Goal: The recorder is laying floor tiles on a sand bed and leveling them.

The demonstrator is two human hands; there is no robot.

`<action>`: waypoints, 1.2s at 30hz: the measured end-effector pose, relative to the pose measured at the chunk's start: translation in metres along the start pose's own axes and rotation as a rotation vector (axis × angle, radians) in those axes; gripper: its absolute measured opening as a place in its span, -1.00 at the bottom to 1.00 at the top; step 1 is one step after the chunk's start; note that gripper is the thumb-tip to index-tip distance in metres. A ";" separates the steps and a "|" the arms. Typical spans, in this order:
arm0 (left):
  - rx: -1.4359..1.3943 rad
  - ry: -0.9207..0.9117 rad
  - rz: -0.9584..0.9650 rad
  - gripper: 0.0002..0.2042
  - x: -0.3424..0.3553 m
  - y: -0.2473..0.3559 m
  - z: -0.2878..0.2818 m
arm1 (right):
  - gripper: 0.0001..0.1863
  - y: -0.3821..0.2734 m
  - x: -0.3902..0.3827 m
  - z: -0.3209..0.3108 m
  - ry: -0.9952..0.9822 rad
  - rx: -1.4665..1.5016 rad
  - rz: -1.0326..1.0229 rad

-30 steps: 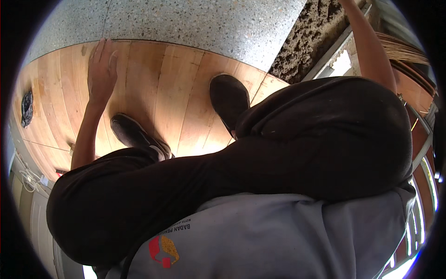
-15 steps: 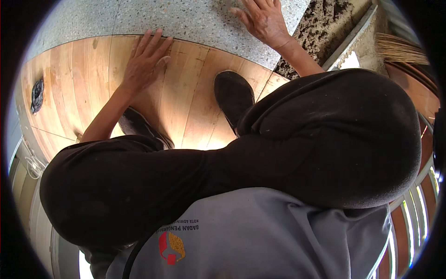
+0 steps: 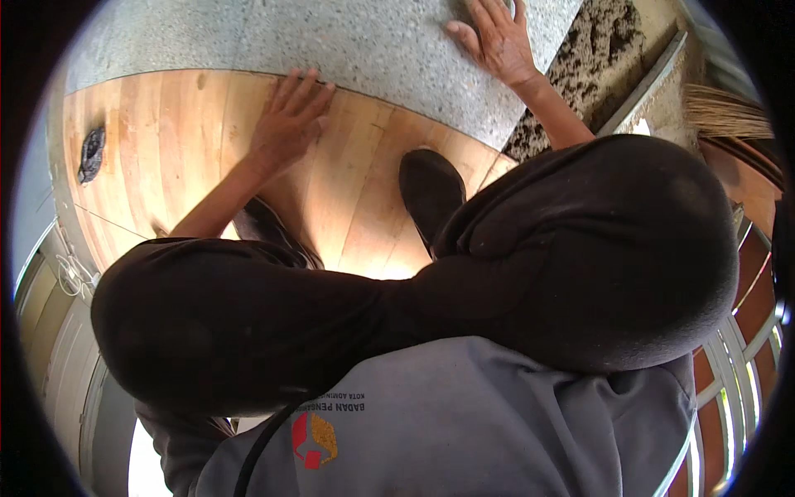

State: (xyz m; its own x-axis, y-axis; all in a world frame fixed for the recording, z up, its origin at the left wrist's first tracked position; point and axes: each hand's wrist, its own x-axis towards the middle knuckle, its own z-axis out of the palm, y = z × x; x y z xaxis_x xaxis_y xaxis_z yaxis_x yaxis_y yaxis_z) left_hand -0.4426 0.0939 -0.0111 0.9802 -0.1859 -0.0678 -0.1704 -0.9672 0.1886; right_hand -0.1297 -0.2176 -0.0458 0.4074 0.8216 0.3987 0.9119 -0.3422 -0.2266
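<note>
My left hand (image 3: 287, 124) lies with fingers spread on the light wooden plank floor (image 3: 364, 199), its fingertips just short of the seam with a speckled grey terrazzo slab (image 3: 248, 37). My right hand (image 3: 497, 45) rests open on that slab near its right part, fingers apart and thumb out. Neither hand holds anything. Beside the slab on the right is a strip of rough, dark, crumbly material (image 3: 592, 58). My two dark shoes (image 3: 431, 190) stand on the planks below my hands, between them and my dark-trousered legs.
A crumpled dark object (image 3: 91, 153) lies on the planks at left, with a looped white cable (image 3: 76, 277) beyond. At right are a metal edge strip (image 3: 654, 74), a bundle of straw-like bristles (image 3: 727, 112) and grey railing bars (image 3: 729, 348).
Since a second ago my left hand has moved right along the seam. My right hand has come from the far upper right down and left onto the slab. The view has shifted slightly.
</note>
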 end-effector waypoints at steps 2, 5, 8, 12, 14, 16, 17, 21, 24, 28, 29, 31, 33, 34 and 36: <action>0.001 -0.013 -0.007 -0.42 0.000 0.000 -0.002 | -0.33 0.001 0.003 -0.002 -0.044 -0.166 0.023; -0.013 -0.024 -0.005 -0.42 0.000 0.001 -0.006 | -0.49 0.000 0.010 -0.005 0.013 -0.221 0.022; -0.014 -0.017 0.013 -0.41 0.002 -0.001 -0.010 | -0.29 -0.006 0.019 -0.006 -0.071 -0.168 0.107; -0.020 0.000 0.036 -0.40 0.007 -0.002 -0.013 | -0.35 -0.016 0.033 -0.001 -0.011 -0.111 0.081; -0.013 -0.026 0.034 -0.41 0.006 -0.004 -0.013 | -0.36 -0.020 0.036 0.001 -0.013 -0.069 0.079; -0.001 -0.032 -0.015 -0.40 0.002 -0.010 -0.014 | -0.36 -0.023 0.036 -0.001 -0.084 0.023 0.123; 0.009 -0.025 -0.052 -0.38 -0.002 -0.014 -0.014 | -0.36 -0.024 0.036 -0.004 -0.005 0.059 0.093; 0.005 0.139 -0.383 -0.31 -0.009 -0.041 -0.015 | -0.38 -0.023 0.030 -0.015 -0.010 0.110 0.149; -0.011 0.111 -0.455 -0.25 -0.012 -0.054 -0.013 | -0.41 -0.019 0.023 -0.022 -0.011 0.125 0.167; -0.054 0.123 -0.480 -0.26 -0.013 -0.057 -0.012 | -0.41 -0.012 0.014 -0.024 -0.013 0.083 0.208; -0.053 0.121 -0.484 -0.26 -0.012 -0.056 -0.012 | -0.41 -0.010 0.013 -0.024 -0.030 0.073 0.212; -0.056 0.127 -0.485 -0.28 -0.012 -0.057 -0.013 | -0.41 -0.008 0.014 -0.023 -0.074 0.042 0.229; -0.059 0.171 -0.478 -0.29 -0.012 -0.059 -0.014 | -0.42 -0.006 0.016 -0.022 -0.071 0.037 0.229; -0.060 0.157 -0.482 -0.30 -0.012 -0.059 -0.015 | -0.43 -0.006 0.018 -0.022 -0.069 0.034 0.230; -0.065 0.161 -0.474 -0.31 -0.013 -0.059 -0.015 | -0.44 -0.006 0.021 -0.023 -0.077 0.021 0.235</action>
State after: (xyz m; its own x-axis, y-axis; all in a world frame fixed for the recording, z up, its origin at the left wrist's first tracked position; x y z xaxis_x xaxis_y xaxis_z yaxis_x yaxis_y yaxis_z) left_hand -0.4442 0.1561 -0.0065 0.9522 0.3052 -0.0097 0.2989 -0.9251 0.2344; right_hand -0.1259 -0.2088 -0.0161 0.6025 0.7533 0.2639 0.7909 -0.5190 -0.3242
